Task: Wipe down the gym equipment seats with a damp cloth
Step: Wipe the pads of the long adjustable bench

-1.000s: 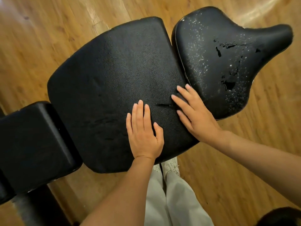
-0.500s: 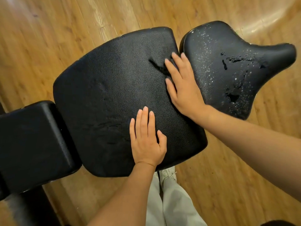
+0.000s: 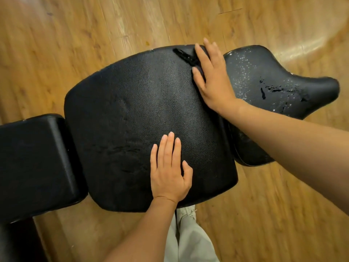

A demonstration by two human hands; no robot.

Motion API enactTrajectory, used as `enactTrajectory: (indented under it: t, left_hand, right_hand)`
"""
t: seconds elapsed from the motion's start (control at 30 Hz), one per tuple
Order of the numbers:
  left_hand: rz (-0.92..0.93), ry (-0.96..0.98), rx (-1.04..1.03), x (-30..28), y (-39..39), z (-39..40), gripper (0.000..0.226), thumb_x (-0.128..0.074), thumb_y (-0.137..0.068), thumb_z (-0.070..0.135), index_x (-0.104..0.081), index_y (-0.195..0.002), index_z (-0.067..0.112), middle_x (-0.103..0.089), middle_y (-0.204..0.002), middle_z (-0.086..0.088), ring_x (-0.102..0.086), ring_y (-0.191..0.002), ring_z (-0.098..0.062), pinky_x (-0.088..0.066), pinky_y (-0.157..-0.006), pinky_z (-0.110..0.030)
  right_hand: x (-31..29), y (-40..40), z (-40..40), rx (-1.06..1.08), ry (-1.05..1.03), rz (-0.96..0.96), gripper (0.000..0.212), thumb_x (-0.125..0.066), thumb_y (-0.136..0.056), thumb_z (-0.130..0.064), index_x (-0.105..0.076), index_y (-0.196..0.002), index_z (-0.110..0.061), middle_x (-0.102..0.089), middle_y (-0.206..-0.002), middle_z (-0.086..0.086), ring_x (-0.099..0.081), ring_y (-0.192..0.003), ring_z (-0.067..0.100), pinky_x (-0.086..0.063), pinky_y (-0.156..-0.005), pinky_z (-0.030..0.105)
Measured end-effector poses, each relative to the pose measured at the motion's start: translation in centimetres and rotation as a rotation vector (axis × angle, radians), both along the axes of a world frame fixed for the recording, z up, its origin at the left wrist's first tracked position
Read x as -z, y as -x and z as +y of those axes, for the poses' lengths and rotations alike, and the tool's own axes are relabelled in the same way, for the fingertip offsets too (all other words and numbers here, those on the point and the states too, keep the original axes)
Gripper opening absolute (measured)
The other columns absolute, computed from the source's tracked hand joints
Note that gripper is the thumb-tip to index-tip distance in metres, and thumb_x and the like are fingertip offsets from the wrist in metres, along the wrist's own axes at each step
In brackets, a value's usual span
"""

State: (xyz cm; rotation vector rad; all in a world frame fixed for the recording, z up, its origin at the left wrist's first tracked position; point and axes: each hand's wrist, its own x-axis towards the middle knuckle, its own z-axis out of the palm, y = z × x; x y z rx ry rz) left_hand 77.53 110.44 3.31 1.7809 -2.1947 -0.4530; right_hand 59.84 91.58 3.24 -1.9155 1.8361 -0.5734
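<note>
Here, near the camera, the left hand [image 3: 169,171] lies flat with straight fingers on the near half of the wide black pad [image 3: 132,120], holding nothing. Farther out, the right hand [image 3: 212,76] presses flat, fingers extended, on the pad's far right corner — a dark strip, perhaps the cloth [image 3: 186,56], pokes out from beneath its fingers, running diagonally away to the left. The right hand is plainly nearer it. Beyond, just beside the pad, the seat [image 3: 264,87] glistens with droplets — seemingly unwiped.
</note>
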Motion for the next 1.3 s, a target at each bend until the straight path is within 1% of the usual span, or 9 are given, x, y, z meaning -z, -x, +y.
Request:
enactTrajectory:
  t: [0.17,0.3,0.37,0.6,0.77,0.9,1.0,1.13,1.3]
  left_hand:
    - [-0.002,-0.005,0.003,0.0,0.0,0.0,0.059,-0.046,-0.089,0.024,-0.047,-0.144,0.002,-0.040,-0.155,-0.015,-0.031,-0.147,-0.028,-0.019,-0.123,-0.047]
    - [0.008,0.003,0.001,0.1,-0.1,0.1,0.059,-0.046,-0.089,0.023,-0.042,-0.145,0.004,-0.039,-0.156,-0.015,-0.031,-0.147,-0.028,-0.019,-0.123,-0.047]
    - [0.009,0.004,0.004,0.1,-0.1,0.1,0.059,-0.046,-0.089,0.023,-0.043,-0.145,0.003,-0.040,-0.155,-0.015,-0.031,-0.147,-0.028,-0.020,-0.123,-0.048]
    - [0.019,-0.007,0.005,0.0,-0.1,0.0,0.057,-0.046,-0.089,0.023,-0.051,-0.142,0.001,-0.041,-0.154,-0.016,-0.032,-0.146,-0.028,-0.021,-0.123,-0.048]
    - [0.008,-0.024,0.010,0.1,-0.1,0.1,0.059,-0.046,-0.089,0.024,-0.049,-0.143,0.002,-0.040,-0.156,-0.014,-0.032,-0.147,-0.028,-0.018,-0.124,-0.047]
    - [0.008,-0.031,0.006,0.0,-0.1,0.0,0.059,-0.047,-0.089,0.024,-0.050,-0.143,0.002,-0.040,-0.155,-0.014,-0.031,-0.147,-0.027,-0.017,-0.124,-0.045]
    - [0.010,-0.048,0.008,0.0,-0.1,0.0,0.059,-0.047,-0.089,0.025,-0.048,-0.144,0.003,-0.039,-0.156,-0.013,-0.030,-0.148,-0.027,-0.016,-0.124,-0.045]
    - [0.000,-0.060,-0.001,-0.2,-0.2,0.0,0.057,-0.045,-0.091,0.025,-0.046,-0.145,0.005,-0.038,-0.157,-0.012,-0.029,-0.148,-0.026,-0.016,-0.124,-0.044]
    - [0.030,-0.053,-0.029,-0.5,0.0,-0.1,0.055,-0.044,-0.093,0.024,-0.043,-0.145,0.007,-0.037,-0.157,-0.010,-0.028,-0.149,-0.023,-0.015,-0.125,-0.042]
  right_hand:
    - [0.1,-1.5,-2.5,0.071,0.057,0.014,0.050,-0.043,-0.104,-0.023,-0.041,-0.149,-0.002,-0.034,-0.156,0.019,-0.021,-0.148,0.043,-0.010,-0.120,0.034]
    - [0.1,-1.3,1.9,-0.066,0.085,0.048,0.049,-0.046,-0.103,-0.017,-0.042,-0.146,0.005,-0.036,-0.155,0.022,-0.020,-0.147,0.048,-0.018,-0.121,0.057]
    - [-0.1,-0.9,5.3,-0.193,0.073,0.053,0.049,-0.048,-0.103,-0.016,-0.041,-0.147,0.005,-0.035,-0.156,0.021,-0.019,-0.148,0.045,-0.021,-0.118,0.061]
    - [-0.4,0.2,7.5,-0.372,0.039,0.108,0.049,-0.044,-0.105,-0.023,-0.041,-0.148,0.001,-0.036,-0.156,0.018,-0.022,-0.148,0.042,-0.025,-0.118,0.060]
    - [-0.2,-2.0,0.7,-0.096,0.034,0.079,0.051,-0.040,-0.103,-0.025,-0.044,-0.145,0.005,-0.039,-0.153,0.024,-0.025,-0.145,0.049,-0.022,-0.119,0.059]
    - [-0.9,-4.5,-4.0,0.050,0.023,0.063,0.050,-0.039,-0.101,-0.023,-0.047,-0.143,0.004,-0.043,-0.151,0.021,-0.027,-0.146,0.044,-0.017,-0.122,0.052]
    - [-1.5,-6.5,-4.9,-0.027,0.006,0.056,0.047,-0.042,-0.101,-0.020,-0.048,-0.142,0.003,-0.043,-0.151,0.019,-0.027,-0.147,0.040,-0.011,-0.122,0.045]
    - [-1.4,-7.9,-3.8,-0.188,0.095,0.045,0.044,-0.050,-0.098,-0.016,-0.055,-0.135,0.007,-0.053,-0.141,0.023,-0.039,-0.139,0.047,-0.023,-0.117,0.053]
    - [-1.0,-3.4,-3.6,-0.253,0.065,0.051,0.046,-0.047,-0.099,-0.015,-0.050,-0.141,0.004,-0.048,-0.146,0.021,-0.035,-0.142,0.044,-0.029,-0.118,0.052]
